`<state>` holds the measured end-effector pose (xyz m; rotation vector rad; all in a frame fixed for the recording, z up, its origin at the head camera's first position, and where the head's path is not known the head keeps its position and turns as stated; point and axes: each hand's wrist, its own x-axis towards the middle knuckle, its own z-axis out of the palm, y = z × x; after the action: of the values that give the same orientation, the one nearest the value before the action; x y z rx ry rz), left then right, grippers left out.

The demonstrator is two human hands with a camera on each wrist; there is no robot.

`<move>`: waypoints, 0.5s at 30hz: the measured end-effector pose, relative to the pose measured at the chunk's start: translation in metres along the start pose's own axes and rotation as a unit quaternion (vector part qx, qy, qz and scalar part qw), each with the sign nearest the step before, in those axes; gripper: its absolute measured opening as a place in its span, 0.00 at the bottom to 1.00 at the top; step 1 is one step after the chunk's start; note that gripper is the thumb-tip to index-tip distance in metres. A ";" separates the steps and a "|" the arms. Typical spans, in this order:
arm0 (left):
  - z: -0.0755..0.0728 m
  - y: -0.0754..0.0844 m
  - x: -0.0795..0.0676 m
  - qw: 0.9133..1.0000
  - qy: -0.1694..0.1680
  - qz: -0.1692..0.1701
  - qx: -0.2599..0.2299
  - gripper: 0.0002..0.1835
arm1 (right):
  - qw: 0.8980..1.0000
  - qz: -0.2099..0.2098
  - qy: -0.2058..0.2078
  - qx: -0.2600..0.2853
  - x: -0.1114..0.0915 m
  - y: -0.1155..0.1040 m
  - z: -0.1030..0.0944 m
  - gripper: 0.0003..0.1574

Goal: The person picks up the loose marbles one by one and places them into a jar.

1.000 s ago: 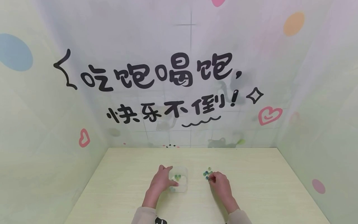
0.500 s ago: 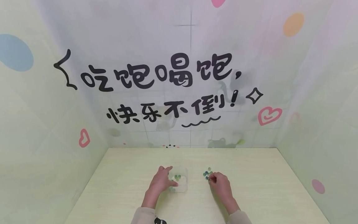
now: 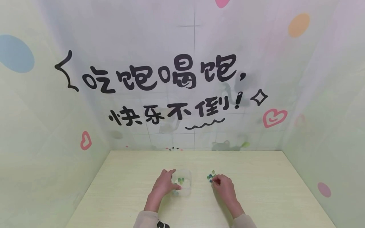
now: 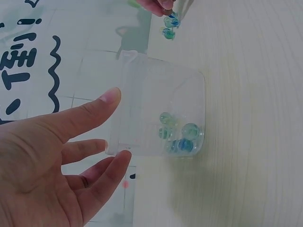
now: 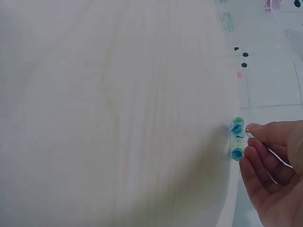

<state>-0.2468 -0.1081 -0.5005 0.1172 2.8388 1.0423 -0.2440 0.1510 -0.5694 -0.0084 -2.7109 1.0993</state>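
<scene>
My left hand (image 3: 163, 185) spans a clear plastic box (image 3: 187, 191), its thumb and fingers on opposite sides near the rim. Several green and blue glass marbles (image 4: 190, 132) lie in the bottom of the box, seen through its wall in the left wrist view. To the right of the box, my right hand (image 3: 227, 190) is at a small cluster of loose marbles (image 3: 210, 176) on the table. Its thumb and index finger pinch one pale marble (image 5: 249, 133), while the other fingers curl loosely beside the cluster. The hand partly hides the cluster in the head view.
The pale wood-grain table (image 3: 137, 167) ends at a printed wall cloth (image 3: 159, 139) behind and at both sides. A small black-and-white object (image 3: 163, 224) shows at the near edge by the left sleeve.
My right hand has barely shifted; its fingertips stay at the near right side of the marble cluster. The left hand and the box stay where they were.
</scene>
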 end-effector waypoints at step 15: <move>0.000 -0.001 0.001 1.000 0.000 0.002 0.003 0.42 | 1.000 -0.009 0.006 0.017 -0.002 -0.008 -0.002 0.07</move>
<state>-0.2476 -0.1090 -0.5015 0.1247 2.8421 1.0359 -0.2412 0.1464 -0.5622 0.0151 -2.6760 1.1365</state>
